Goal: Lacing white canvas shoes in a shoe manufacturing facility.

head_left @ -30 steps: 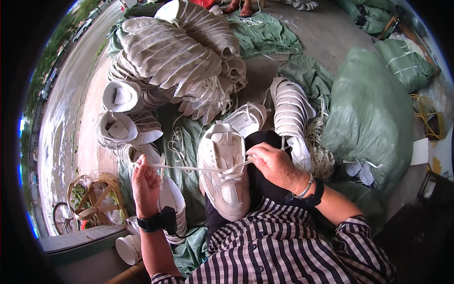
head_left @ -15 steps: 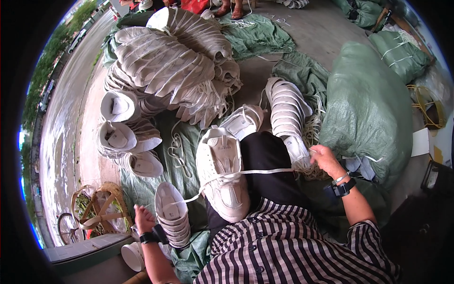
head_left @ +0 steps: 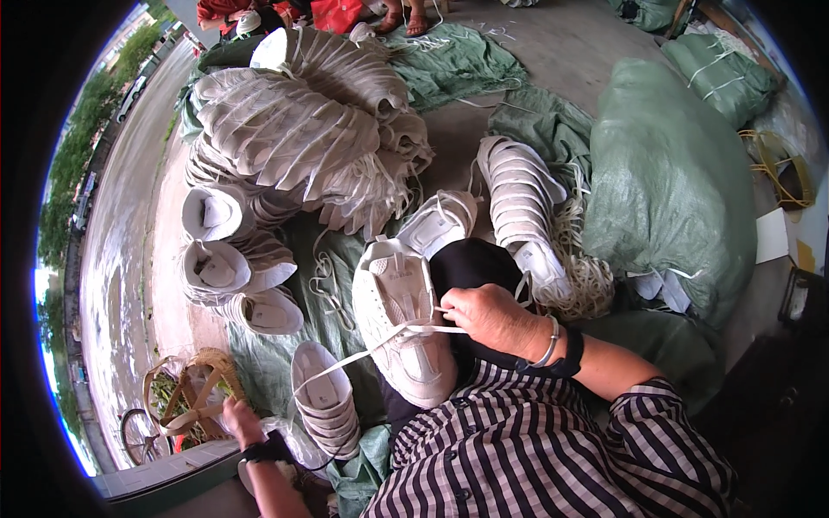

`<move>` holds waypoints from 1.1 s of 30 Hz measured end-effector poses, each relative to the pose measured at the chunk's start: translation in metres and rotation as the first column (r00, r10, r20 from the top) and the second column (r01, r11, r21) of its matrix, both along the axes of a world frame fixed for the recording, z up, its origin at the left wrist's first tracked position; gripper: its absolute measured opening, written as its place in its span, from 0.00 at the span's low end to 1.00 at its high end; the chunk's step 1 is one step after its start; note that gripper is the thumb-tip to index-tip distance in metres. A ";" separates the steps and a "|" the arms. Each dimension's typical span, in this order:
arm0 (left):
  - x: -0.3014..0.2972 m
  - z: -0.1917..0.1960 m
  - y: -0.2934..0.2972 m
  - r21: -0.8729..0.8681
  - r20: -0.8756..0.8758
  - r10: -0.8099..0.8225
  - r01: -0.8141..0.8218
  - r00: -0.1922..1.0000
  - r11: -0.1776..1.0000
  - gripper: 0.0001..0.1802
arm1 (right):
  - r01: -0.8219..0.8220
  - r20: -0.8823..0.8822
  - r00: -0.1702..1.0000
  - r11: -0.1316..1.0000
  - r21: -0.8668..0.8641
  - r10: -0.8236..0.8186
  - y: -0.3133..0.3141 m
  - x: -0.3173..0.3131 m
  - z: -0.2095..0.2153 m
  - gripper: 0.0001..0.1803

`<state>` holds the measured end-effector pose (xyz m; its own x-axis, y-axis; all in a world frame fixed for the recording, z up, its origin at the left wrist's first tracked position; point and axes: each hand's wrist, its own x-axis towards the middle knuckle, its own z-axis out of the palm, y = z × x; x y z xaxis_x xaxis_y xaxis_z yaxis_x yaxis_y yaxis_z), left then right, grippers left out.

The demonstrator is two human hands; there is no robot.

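Since half a second ago the right hand (head_left: 488,318) has swung back in from the green sacks to the white sneaker (head_left: 404,328) on the lap, while the left hand (head_left: 240,420) stays stretched out low to the left. Fingers of the right hand are pinched together on the white shoelace (head_left: 363,350) just at the shoe's eyelets. That lace runs taut and slanting down leftward from the shoe toward the left hand, which is closed, though I cannot tell whether it grips the lace end. Between the two hands stands a short stack of white shoes (head_left: 326,410). Beyond the knees a large pile of white shoes (head_left: 294,129) lies on green sheeting (head_left: 449,65), and a stuffed green sack (head_left: 669,181) sits to the right.
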<state>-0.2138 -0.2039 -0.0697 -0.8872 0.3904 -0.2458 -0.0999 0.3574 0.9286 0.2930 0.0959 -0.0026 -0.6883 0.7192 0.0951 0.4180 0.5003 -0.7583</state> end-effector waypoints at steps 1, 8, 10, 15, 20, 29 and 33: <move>0.061 0.033 0.050 0.020 0.143 0.039 -0.042 0.989 0.999 0.06 | -0.011 -0.011 1.000 0.999 -0.043 0.010 -0.004 -0.003 0.001 0.04; 0.243 0.081 0.170 0.301 0.086 -0.438 0.396 0.895 0.868 0.13 | 0.004 -0.072 0.997 0.996 -0.086 -0.010 -0.007 -0.016 -0.002 0.05; 0.273 0.099 0.183 0.322 0.182 -0.440 0.370 0.879 0.872 0.13 | -0.016 -0.036 0.999 0.999 -0.048 0.014 -0.006 -0.019 -0.004 0.06; 0.298 0.093 0.183 0.300 -0.009 -0.590 0.565 0.807 0.768 0.09 | -0.047 0.014 0.999 0.986 -0.162 0.050 0.004 -0.021 0.001 0.07; 0.300 0.093 0.178 0.275 0.058 -0.517 0.484 0.854 0.831 0.08 | -0.090 0.155 0.983 0.995 -0.044 0.096 -0.004 -0.020 0.009 0.09; 0.276 0.080 0.173 0.226 0.338 -0.676 0.641 0.654 0.733 0.11 | 0.014 0.116 0.991 0.796 -0.605 0.071 0.015 -0.022 0.030 0.09; 0.277 0.077 0.173 0.233 0.325 -0.675 0.635 0.663 0.736 0.11 | 0.002 -0.064 0.998 0.994 0.108 0.005 -0.002 -0.023 -0.004 0.07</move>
